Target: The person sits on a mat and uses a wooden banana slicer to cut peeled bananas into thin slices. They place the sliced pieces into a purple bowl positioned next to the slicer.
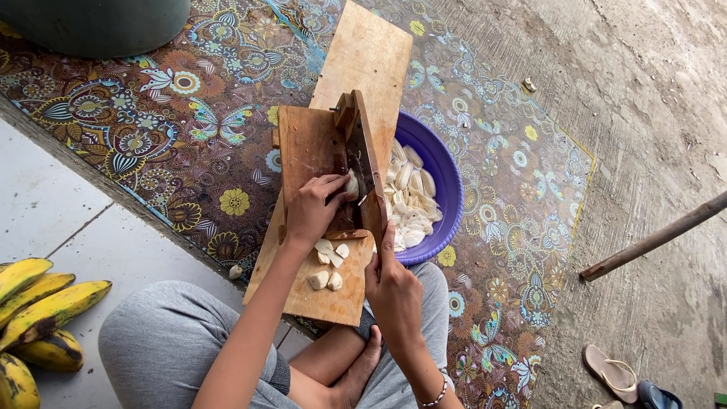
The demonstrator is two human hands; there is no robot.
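Mid-frame, our left hand (pixel 314 208) presses a peeled banana (pixel 351 184) against the wooden slicer (pixel 333 148); our right hand (pixel 390 284) grips its blade handle. The purple basin (pixel 447 189) holds many slices; several pieces (pixel 329 265) wait below.

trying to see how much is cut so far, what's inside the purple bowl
The purple bowl holds a heap of pale slices, long and flat. Its left part lies hidden under the wooden slicer board and blade, so the full amount cannot be seen.

Person wore grey trousers (pixel 159 341), legs crossed, feet bare. Forearms bare, no sleeves visible. Beaded bracelet (pixel 435 397), pale with dark beads, circled right wrist.
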